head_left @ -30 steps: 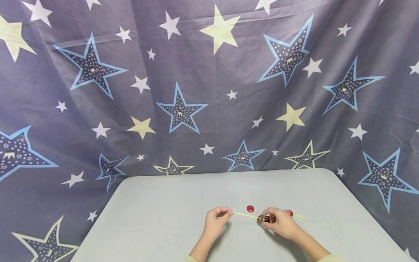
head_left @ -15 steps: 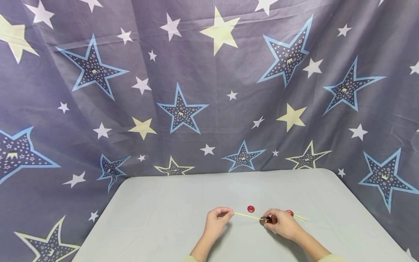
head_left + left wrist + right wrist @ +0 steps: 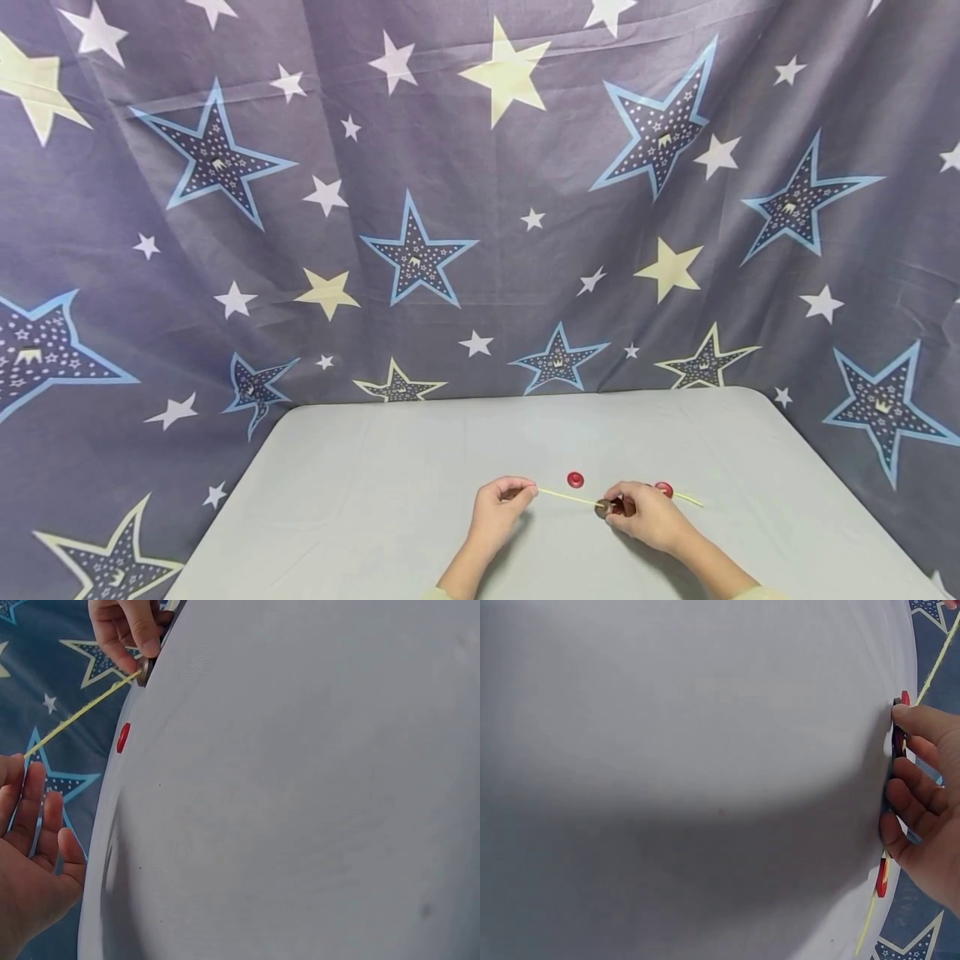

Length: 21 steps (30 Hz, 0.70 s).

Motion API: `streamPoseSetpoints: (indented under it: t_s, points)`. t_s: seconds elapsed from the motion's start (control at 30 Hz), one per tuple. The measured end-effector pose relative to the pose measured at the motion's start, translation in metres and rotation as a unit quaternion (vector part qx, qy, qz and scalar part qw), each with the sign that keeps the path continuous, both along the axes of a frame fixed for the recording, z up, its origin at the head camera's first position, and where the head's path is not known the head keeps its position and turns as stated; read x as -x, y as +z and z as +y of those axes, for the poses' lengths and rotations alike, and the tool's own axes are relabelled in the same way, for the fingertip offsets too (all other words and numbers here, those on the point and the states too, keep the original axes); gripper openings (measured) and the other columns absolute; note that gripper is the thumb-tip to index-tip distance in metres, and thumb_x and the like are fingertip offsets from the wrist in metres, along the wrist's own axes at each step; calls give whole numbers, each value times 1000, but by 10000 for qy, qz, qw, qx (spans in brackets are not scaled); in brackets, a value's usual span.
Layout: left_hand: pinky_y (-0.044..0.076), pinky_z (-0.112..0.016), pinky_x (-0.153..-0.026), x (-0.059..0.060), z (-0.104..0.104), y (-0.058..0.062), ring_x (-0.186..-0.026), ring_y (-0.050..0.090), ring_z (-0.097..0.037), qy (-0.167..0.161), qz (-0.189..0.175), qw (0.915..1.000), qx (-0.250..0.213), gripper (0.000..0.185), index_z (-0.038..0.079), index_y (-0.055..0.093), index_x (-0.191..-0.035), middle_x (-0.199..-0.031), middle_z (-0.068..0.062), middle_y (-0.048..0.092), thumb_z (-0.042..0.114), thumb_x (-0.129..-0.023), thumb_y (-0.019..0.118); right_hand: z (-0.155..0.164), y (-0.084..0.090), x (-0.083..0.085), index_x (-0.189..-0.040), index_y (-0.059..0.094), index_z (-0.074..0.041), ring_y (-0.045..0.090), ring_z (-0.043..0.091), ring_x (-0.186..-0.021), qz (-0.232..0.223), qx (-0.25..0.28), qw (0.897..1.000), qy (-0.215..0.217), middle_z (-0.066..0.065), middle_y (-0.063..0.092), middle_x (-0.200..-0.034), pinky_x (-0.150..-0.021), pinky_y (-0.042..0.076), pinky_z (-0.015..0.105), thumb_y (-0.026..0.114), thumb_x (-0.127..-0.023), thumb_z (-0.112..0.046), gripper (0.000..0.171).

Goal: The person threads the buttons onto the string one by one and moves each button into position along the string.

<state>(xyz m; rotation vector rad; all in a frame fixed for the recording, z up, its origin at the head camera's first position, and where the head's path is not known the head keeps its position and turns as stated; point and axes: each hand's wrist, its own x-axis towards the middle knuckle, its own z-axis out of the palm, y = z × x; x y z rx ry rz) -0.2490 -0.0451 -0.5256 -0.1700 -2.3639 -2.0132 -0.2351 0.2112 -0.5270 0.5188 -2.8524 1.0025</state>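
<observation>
Between thumb and index finger, my left hand (image 3: 495,508) pinches the end of a yellow string (image 3: 567,497) and draws it straight. The string runs through a round brown button (image 3: 603,508), which my right hand (image 3: 651,513) holds at its edge with thumb and finger. Darker buttons sit behind it, partly hidden by the right fingers. Past the right hand, a red button (image 3: 663,489) is also threaded on the string, and the string's tail lies beyond it. A loose red button (image 3: 575,480) lies flat on the table behind the taut stretch.
The pale tabletop (image 3: 375,500) spreads around both hands. A dark curtain with stars (image 3: 465,200) hangs behind the table and along its sides. In the left wrist view, the loose red button (image 3: 124,738) lies near the table edge.
My right hand and the brown button have shifted slightly right and nearer to me along the string. My left hand keeps its pinch, nearly still.
</observation>
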Motion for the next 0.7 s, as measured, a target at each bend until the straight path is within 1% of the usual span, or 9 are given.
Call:
streamPoseSetpoints:
  t_s: [0.1,0.27,0.37,0.47,0.57,0.7]
  points:
    - [44,-16,-64,-3,1,4,-71,55,-3,10,-40,10000,-29,15,1,70,-88,-85,-10,70,15,-81,71,-1,0,0,-91,67,-14,40,-3,-60,21,6,10000,27,-11,50,-66,-54,35,19,74,-76,-17,17]
    - [44,-16,-64,-14,3,23,-70,55,-4,-25,-34,10000,-40,14,-3,69,-88,-85,-17,69,9,-81,69,-2,1,-1,-90,67,-14,39,-3,-59,-21,55,10000,-5,-11,50,-66,-53,35,19,75,-75,-17,17]
    - [44,-15,-64,-20,3,32,-71,55,-5,-42,-27,10000,-39,14,-4,69,-88,-85,-17,69,9,-81,68,-2,2,-2,-90,67,-13,39,-3,-59,-43,110,9999,1,-10,50,-67,-52,35,19,75,-75,-17,18]
    - [44,-16,-64,-22,3,36,-71,55,-5,-48,-24,10000,-17,15,-3,69,-88,-85,-16,69,10,-82,68,-2,2,-1,-92,66,-12,40,-3,-57,-98,157,9998,-17,-10,51,-66,-52,36,19,74,-75,-16,19]
    - [44,-16,-64,-22,3,37,-71,55,-5,-45,10,10000,-13,14,-3,69,-88,-84,-15,69,10,-82,68,-2,4,-1,-95,66,-11,42,-3,-54,-206,234,9995,-68,-8,50,-64,-50,37,19,73,-77,-17,20]
    - [43,-16,-65,-21,4,38,-72,55,-5,-37,25,10000,-10,14,-2,69,-88,-84,-15,69,11,-82,68,-4,8,1,-97,65,-8,42,-2,-52,-156,351,9992,-120,-6,50,-64,-49,37,20,73,-77,-19,24]
